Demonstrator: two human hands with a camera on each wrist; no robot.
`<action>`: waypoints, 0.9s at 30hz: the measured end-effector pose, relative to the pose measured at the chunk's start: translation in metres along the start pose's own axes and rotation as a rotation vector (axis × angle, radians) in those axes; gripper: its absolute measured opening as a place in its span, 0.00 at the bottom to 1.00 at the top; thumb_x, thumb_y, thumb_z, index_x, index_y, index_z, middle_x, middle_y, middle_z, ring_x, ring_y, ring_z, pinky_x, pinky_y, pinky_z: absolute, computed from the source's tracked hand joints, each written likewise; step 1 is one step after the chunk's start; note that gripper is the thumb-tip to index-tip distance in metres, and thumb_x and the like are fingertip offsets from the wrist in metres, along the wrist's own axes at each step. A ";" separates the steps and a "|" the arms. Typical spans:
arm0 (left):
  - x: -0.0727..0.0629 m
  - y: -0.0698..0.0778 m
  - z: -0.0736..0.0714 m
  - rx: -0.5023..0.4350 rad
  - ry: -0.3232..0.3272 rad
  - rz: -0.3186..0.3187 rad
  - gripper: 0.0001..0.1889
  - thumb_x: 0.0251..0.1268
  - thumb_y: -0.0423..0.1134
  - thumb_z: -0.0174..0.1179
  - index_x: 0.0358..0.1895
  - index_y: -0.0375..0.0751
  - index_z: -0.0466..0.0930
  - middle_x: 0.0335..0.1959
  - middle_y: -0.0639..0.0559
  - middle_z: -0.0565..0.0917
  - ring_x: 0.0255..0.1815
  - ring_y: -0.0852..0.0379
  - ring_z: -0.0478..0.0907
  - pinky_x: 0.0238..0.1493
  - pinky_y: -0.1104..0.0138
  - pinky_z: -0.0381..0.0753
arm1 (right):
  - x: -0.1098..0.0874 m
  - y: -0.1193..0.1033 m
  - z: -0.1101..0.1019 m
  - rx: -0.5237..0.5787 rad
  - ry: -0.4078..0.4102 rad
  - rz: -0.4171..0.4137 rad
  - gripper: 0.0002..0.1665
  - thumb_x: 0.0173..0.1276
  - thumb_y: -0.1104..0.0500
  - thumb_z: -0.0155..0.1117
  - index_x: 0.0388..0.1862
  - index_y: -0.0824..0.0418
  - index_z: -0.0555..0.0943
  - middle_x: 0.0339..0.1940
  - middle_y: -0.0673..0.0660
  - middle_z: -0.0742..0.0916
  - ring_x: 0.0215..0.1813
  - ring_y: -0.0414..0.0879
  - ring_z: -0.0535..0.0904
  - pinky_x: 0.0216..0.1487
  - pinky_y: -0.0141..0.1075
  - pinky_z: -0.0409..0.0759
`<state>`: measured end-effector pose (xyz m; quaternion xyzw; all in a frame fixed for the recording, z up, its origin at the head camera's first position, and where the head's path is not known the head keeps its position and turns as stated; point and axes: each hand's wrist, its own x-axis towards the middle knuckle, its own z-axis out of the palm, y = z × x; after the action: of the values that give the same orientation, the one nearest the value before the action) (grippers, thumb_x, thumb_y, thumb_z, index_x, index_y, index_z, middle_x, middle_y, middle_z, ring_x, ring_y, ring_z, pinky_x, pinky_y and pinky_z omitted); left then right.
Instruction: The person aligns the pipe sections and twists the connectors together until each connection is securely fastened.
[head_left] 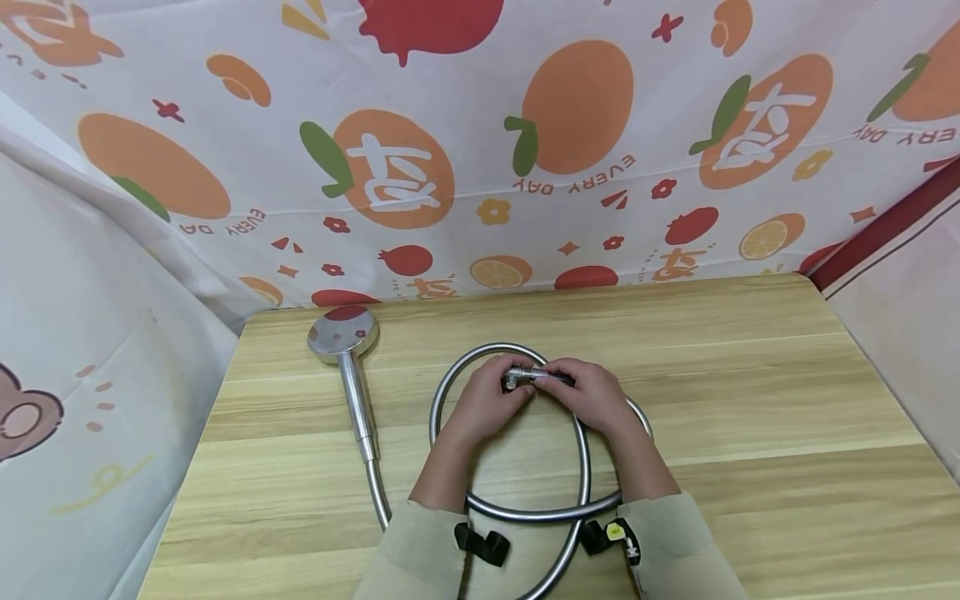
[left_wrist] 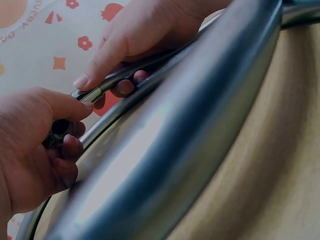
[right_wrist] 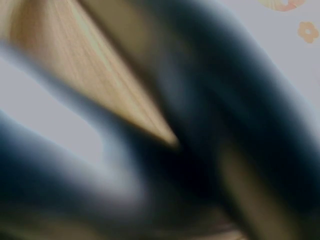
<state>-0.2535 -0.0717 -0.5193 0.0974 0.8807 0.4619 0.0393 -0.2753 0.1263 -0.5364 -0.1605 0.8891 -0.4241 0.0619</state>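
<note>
A shiny metal shower hose (head_left: 525, 515) lies in loops on the wooden table, its end raised between both hands. My left hand (head_left: 489, 402) pinches a small metal fitting (head_left: 514, 380) at that end; in the left wrist view a round opening (left_wrist: 62, 127) shows between the fingers. Right beside it, my right hand (head_left: 592, 396) grips the hose end, thumb and fingers around the metal sleeve (left_wrist: 93, 94). The two hands' fingertips nearly meet. Blurred lengths of hose (right_wrist: 60, 120) fill the right wrist view and hide the right hand there.
A chrome shower head (head_left: 343, 333) lies at the table's back left, its handle (head_left: 356, 404) pointing toward me and joined to hose. Behind the table (head_left: 750, 375) hangs a fruit-print cloth (head_left: 465, 167). More pale cloth (head_left: 90, 333) hangs at the left.
</note>
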 end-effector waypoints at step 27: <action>0.001 -0.001 0.000 -0.018 0.004 -0.012 0.14 0.63 0.39 0.67 0.50 0.48 0.81 0.49 0.53 0.82 0.52 0.57 0.78 0.58 0.58 0.77 | 0.001 0.000 0.001 0.026 0.011 0.020 0.19 0.62 0.32 0.64 0.44 0.39 0.85 0.44 0.42 0.88 0.48 0.42 0.83 0.52 0.47 0.79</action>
<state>-0.2548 -0.0720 -0.5201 0.0910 0.8771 0.4697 0.0413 -0.2757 0.1253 -0.5371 -0.1485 0.8853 -0.4361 0.0631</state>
